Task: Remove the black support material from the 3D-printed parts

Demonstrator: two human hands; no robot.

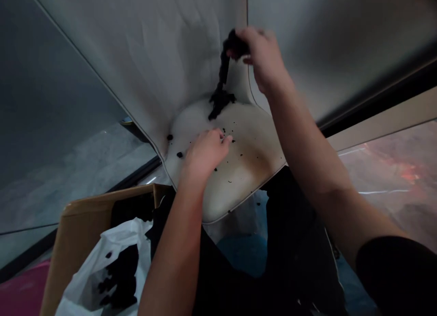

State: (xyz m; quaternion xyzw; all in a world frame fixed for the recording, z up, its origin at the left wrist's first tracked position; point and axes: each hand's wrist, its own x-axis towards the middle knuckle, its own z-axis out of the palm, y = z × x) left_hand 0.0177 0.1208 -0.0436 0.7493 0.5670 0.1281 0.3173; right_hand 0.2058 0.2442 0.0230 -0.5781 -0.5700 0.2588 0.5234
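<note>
My right hand (261,54) is raised over the back of a pale padded surface (191,120), its fingers closed on a lumpy black strip (224,65). The strip hangs down from my fingers, and its ragged lower end (220,102) meets the surface near the back corner. Lower down, my left hand (210,150) lies over the middle of the surface, with fingers slightly bent and the thumb apart. Small black bits (180,155) are scattered about it. A brownish stain (257,163) shows to its right.
Pale upright panels (143,47) rise behind and on both sides. At lower left stands a cardboard box (73,229) with a white plastic bag (119,229) holding black pieces (124,279). My dark-clothed legs (235,288) are below. Something blue (244,254) shows between them.
</note>
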